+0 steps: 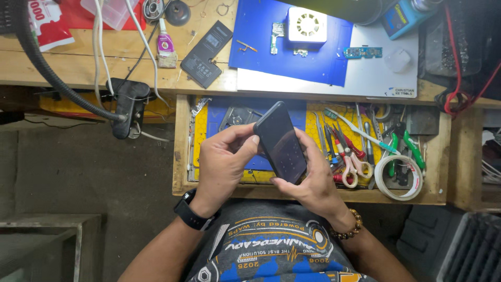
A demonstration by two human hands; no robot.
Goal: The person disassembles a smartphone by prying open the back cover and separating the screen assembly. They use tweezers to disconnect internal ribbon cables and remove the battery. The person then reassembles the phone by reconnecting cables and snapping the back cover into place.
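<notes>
A black smartphone (280, 143) with a dark screen is held tilted above an open wooden drawer (181, 151). My left hand (222, 164) grips its left edge, thumb resting on the screen's upper left. My right hand (312, 180) supports it from below and on the right, fingers wrapped behind it. A black watch (193, 211) sits on my left wrist and a beaded bracelet (348, 230) on my right.
The drawer holds several tweezers, pliers and scissors (350, 156) and a roll of white tape (401, 176). On the bench above lie a blue mat (261, 47), a small white fan (307, 25), a black phone part (207, 46), a glue tube (166, 44) and cables.
</notes>
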